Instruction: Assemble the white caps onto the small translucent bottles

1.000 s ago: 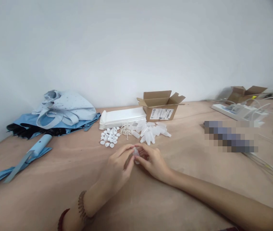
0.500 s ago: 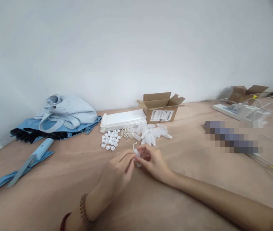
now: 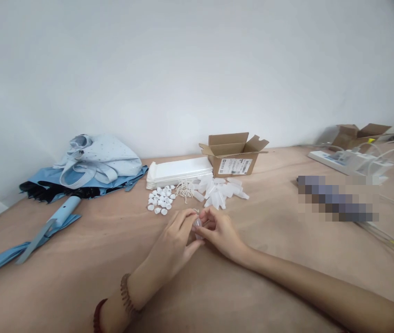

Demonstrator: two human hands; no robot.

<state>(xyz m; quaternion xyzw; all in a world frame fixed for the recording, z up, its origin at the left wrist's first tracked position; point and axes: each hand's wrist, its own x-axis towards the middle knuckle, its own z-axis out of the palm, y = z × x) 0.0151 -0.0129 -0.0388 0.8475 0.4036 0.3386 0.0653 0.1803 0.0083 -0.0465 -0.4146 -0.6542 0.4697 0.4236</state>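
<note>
Between the fingers of both hands, a small translucent plastic bottle stands roughly upright, partly covered by fingertips. My left hand is closed round its left side, thumb low and fingertips near the top. My right hand pinches it from the other side. A bit of white cord shows at its top, mostly hidden. Just beyond my hands lie a cluster of small white caps, a tangle of white cords and a pile of similar translucent bottles.
Behind the pile sit a stack of white packets and an open cardboard box. A pale blue bag rests on a blue umbrella at left. A power strip with cables and a blurred-out object are at right.
My left fingers have shifted from a pinch at the bottle's middle to a wider grip, fingertips higher and thumb lower. The curl of cord above it is now mostly covered. The right hand barely moved.
</note>
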